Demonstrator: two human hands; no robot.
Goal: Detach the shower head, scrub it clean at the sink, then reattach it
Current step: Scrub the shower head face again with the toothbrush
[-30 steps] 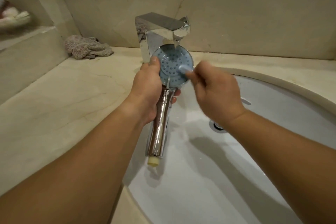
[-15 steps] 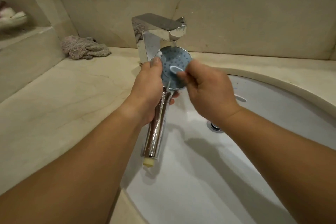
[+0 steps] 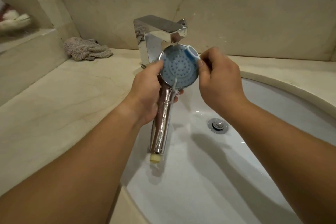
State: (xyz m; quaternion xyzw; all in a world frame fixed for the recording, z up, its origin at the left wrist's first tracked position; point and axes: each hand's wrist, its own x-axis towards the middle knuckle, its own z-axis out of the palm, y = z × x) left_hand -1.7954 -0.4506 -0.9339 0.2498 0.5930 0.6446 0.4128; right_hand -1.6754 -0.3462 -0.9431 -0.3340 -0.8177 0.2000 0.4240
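My left hand [image 3: 145, 94] is wrapped around the neck of the shower head [image 3: 179, 66], thumb pressed on the left rim of its round face, fingers curled behind the smooth chrome handle [image 3: 161, 123]. The face is a blue rubbery disc studded with small nozzles in rings, framed by a shiny metal rim. The handle tapers down toward me and ends in a cream plastic threaded tip [image 3: 155, 158]. My right hand [image 3: 221, 82] is closed on a small blue brush [image 3: 192, 53], its head lying against the upper right edge of the disc. A thin thread of water runs down the face and along the handle. Just above my hands, the angular mirror-finish faucet [image 3: 161, 31] overhangs the disc. Below both hands lies the glossy white sink [image 3: 209, 187] with a metal drain [image 3: 218, 125] under my right wrist. Left of my left hand stretches the veined beige stone surface [image 3: 63, 105], with a crumpled grey fuzzy cloth [image 3: 85, 49] at its far edge.
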